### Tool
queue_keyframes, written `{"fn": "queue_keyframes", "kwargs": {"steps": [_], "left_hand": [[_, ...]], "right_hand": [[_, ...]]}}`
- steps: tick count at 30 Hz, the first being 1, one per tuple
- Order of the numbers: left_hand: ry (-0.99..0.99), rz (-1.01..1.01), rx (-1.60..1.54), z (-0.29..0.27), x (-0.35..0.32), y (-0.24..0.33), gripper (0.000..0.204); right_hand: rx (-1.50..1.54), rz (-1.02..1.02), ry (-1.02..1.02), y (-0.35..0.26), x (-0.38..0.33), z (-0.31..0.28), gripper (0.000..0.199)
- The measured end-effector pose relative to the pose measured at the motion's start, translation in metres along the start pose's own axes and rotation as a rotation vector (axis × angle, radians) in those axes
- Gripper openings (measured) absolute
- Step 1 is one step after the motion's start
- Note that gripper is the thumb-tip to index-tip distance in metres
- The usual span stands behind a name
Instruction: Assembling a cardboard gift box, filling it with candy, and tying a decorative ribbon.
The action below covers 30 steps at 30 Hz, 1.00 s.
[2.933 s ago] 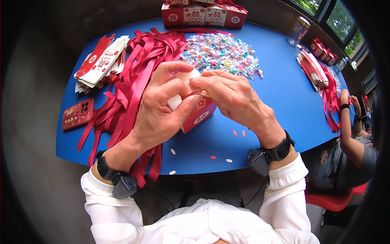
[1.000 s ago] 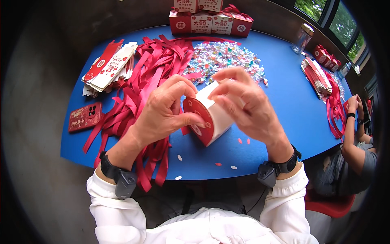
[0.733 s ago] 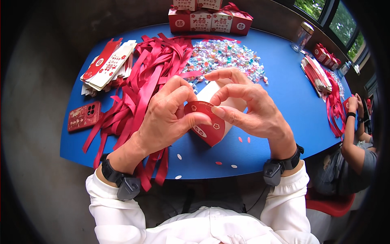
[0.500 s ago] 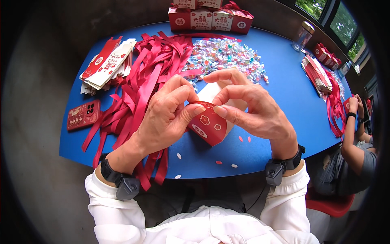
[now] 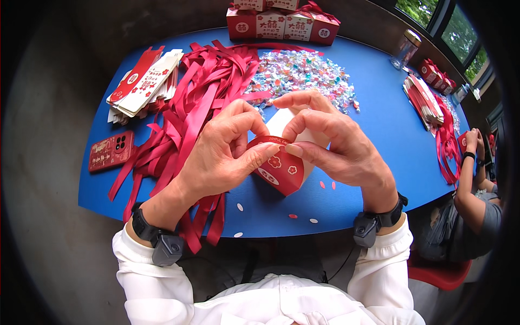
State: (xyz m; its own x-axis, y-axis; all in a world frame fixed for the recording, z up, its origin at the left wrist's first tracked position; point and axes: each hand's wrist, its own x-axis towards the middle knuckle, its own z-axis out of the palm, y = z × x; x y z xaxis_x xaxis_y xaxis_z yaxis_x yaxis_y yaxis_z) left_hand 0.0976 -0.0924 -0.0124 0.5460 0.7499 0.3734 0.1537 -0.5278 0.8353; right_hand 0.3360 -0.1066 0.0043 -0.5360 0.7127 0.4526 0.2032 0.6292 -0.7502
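Observation:
Between my hands stands a red and white paper gift box (image 5: 283,176), its red face with flower prints turned toward me. My left hand (image 5: 225,149) pinches the top edge of that red face between thumb and fingers. Close beside it, my right hand (image 5: 341,146) pinches the same edge, the two thumb tips almost touching. White inner paper of the box shows behind the fingers, and my right hand covers part of its far side. Left of the box lies a heap of dark pink ribbons (image 5: 203,103). Beyond it spreads a pile of wrapped candies (image 5: 303,73).
Flat unfolded boxes (image 5: 143,86) are stacked at the left, near a red phone (image 5: 111,151). Finished boxes (image 5: 281,26) stand at the back. Small paper ovals (image 5: 293,216) dot the blue table (image 5: 346,197). At right are a jar (image 5: 406,49) and another person (image 5: 466,200).
My left thumb has slid slightly right along the box's top edge, closer to the right thumb. Both hands keep their pinch, and the box has hardly moved.

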Motion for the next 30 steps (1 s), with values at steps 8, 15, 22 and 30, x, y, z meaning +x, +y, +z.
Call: {"fn": "queue_keyframes", "kwargs": {"steps": [8,15,22,30], "left_hand": [[0.081,0.026,-0.059,0.005,0.000,-0.006,0.019],[0.051,0.015,-0.084,0.005,0.000,-0.005,0.019],[0.044,0.045,-0.028,0.002,0.000,-0.009,0.020],[0.058,0.100,0.015,0.004,0.001,-0.007,0.020]], "right_hand": [[-0.232,-0.110,0.001,-0.005,0.003,0.002,0.019],[-0.424,-0.235,0.012,-0.005,0.005,0.006,0.018],[-0.164,-0.158,0.084,-0.001,0.003,0.010,0.016],[-0.110,-0.128,0.031,-0.007,0.002,0.000,0.014]]}}
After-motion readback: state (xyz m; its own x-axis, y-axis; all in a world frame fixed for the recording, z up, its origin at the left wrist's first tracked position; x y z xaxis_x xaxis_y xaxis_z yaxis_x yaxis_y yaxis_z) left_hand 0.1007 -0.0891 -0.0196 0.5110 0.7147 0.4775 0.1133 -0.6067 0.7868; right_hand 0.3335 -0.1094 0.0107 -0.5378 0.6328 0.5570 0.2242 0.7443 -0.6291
